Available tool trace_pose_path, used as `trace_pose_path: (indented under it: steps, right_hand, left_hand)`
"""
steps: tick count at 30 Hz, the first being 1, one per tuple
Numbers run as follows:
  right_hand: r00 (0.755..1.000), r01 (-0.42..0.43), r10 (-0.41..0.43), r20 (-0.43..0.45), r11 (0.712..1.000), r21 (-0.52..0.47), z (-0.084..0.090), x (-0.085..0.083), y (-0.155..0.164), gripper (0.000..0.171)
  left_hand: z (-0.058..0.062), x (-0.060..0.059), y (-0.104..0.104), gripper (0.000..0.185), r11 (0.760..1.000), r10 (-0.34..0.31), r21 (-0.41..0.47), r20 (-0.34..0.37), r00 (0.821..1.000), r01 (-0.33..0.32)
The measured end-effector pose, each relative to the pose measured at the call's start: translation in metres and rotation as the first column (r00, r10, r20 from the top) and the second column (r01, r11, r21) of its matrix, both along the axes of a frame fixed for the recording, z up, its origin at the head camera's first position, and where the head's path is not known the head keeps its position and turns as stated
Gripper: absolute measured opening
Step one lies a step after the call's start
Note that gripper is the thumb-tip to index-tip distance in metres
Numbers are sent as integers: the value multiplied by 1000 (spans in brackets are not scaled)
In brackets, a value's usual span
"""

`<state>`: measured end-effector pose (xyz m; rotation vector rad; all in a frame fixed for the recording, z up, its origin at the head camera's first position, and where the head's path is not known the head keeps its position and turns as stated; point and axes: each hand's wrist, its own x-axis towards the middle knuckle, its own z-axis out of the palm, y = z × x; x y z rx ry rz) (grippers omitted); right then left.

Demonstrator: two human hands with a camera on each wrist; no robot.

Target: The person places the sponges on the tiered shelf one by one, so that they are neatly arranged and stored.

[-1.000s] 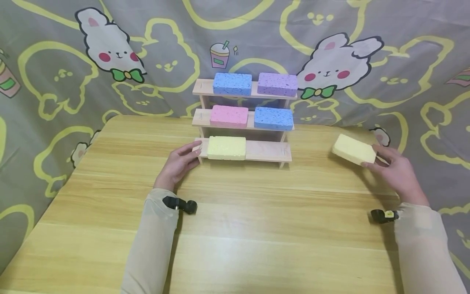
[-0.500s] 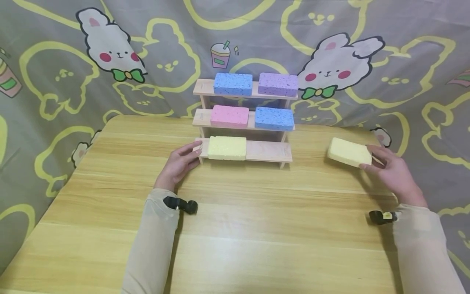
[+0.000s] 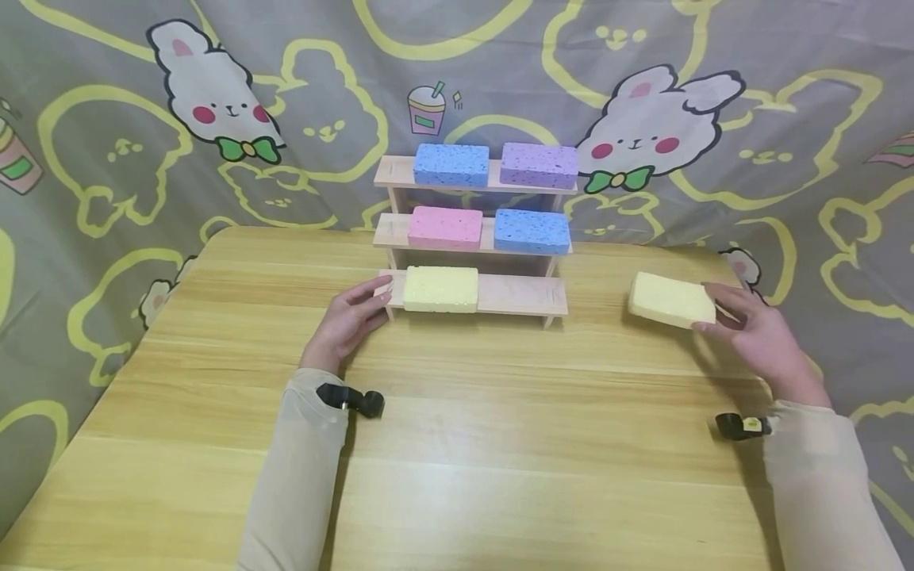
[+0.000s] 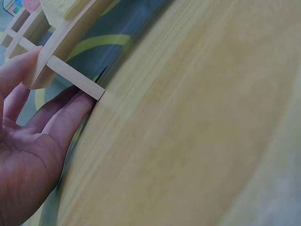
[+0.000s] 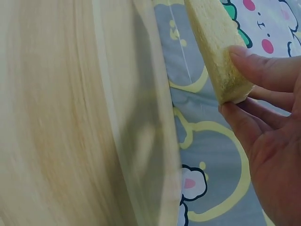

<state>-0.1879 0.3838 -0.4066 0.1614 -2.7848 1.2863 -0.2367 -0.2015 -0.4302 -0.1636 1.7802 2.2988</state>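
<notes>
Shelves nearly full, one slot bare on the lowest tier.
Five sponges sit on the stepped rack (image 3: 524, 295); the right hand (image 3: 757, 341) pinches a sixth, the yellow sponge (image 3: 670, 300), lifted over the bench (image 3: 457, 444) well right of the rack, while the left hand (image 3: 350, 319) rests straight fingers against the rack's left end.

– Where is my head camera looking from?
– From above and behind both forearms, forward and down over the tabletop (image 3: 457, 444) to the wooden rack (image 3: 474, 238); a wide view.
– And my wrist cameras?
– Both close and tilted; the left shares the rack's lower corner (image 4: 70, 77); the right shares the yellow sponge (image 5: 216, 44) and tabletop edge.
</notes>
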Motion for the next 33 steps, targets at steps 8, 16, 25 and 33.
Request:
trace_pose_path:
  steps: [8,16,25,33]
  right_hand:
    - [1000,17,-17,-10,999,-44,2,4,-2,67]
    - [999,23,-27,-26,990,-139,3,9,-7,65]
    - [997,-31,14,-70,969,-245,9,13,-19,56]
    - [994,-92,60,-87,899,-427,9,13,-28,56]
  left_hand:
    - [0,0,0,47,1000,-1,5,-3,1000,1]
    - [-2,-1,0,47,1000,-4,13,-3,1000,4]
    - [-1,0,-1,47,1000,-4,22,-2,1000,4]
    - [-1,0,-1,48,1000,-7,23,-10,1000,8]
